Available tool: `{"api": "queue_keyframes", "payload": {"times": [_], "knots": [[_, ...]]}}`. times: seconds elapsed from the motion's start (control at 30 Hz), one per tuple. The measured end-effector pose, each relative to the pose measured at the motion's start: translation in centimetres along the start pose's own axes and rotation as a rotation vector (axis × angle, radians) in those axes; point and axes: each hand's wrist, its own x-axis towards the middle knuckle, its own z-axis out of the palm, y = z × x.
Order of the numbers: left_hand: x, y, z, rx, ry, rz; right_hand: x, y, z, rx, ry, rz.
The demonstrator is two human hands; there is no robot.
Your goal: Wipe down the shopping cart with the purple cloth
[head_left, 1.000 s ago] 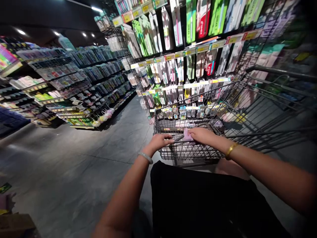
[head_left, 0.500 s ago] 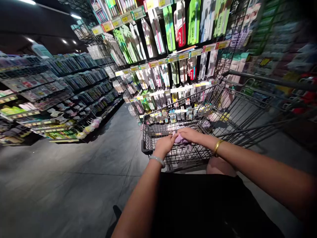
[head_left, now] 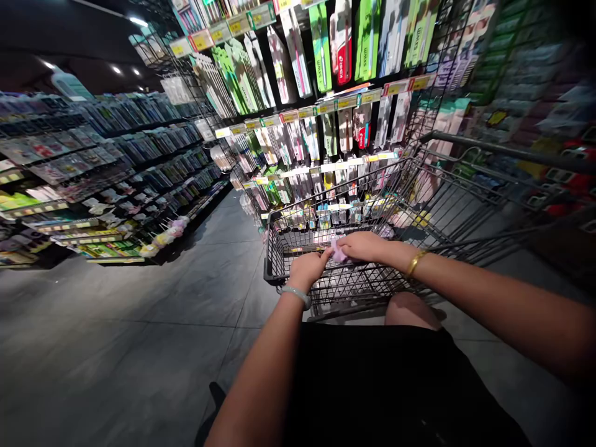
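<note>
Over the cart [head_left: 269,273], the left side of the lilac cloth [head_left: 338,251] appears to be pinched by the left hand's [head_left: 307,271] fingers; its right side is grasped by the right hand's [head_left: 365,247], probably for steadiness.

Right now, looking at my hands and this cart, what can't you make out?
Head view: the lilac item, its full shape partly covered by the right grip.
Head view: the left grip, some fingers hidden behind its own back.
Head view: the cart, its contents partly masked by its wire sides.
Head view: price tags, print too small.
Head view: red goods, far right, blurred.
</note>
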Motion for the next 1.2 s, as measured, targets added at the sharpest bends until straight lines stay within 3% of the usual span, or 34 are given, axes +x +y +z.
{"api": "queue_keyframes", "payload": {"times": [0.1, 0.2, 0.37, 0.47, 0.6, 0.7, 0.9, 1.2], "knots": [[0.2, -0.3, -0.1, -0.031, -0.011, 0.002, 0.0, 0.8, -0.2, -0.011, -0.089, 0.019], [0.7, -0.6, -0.1, -0.032, -0.014, -0.018, 0.8, -0.2, 0.1, -0.012, -0.140, 0.001], [2.0, -1.4, -0.4, -0.052, -0.088, -0.037, 1.1, -1.6, 0.0, -0.007, 0.013, -0.042], [2.4, -1.8, -0.7, -0.058, -0.110, -0.047, 0.0, 1.0, -0.2, -0.016, 0.050, 0.000], [2.6, -2.2, -0.9, -0.075, -0.124, -0.047, -2.4, 6.1, 0.4, -0.044, 0.037, 0.165], [2.7, -2.4, -0.8, -0.091, -0.130, -0.042, -3.8, 7.5, 1.3, -0.051, 0.075, 0.229], [2.7, -2.7, -1.1, -0.012, -0.118, -0.040, -4.0, 5.3, 2.3, -0.176, 0.276, 0.203], [2.0, -3.0, -1.7, 0.056, -0.097, 0.010, -4.1, 4.3, 1.9, -0.152, 0.263, 0.260]]}}
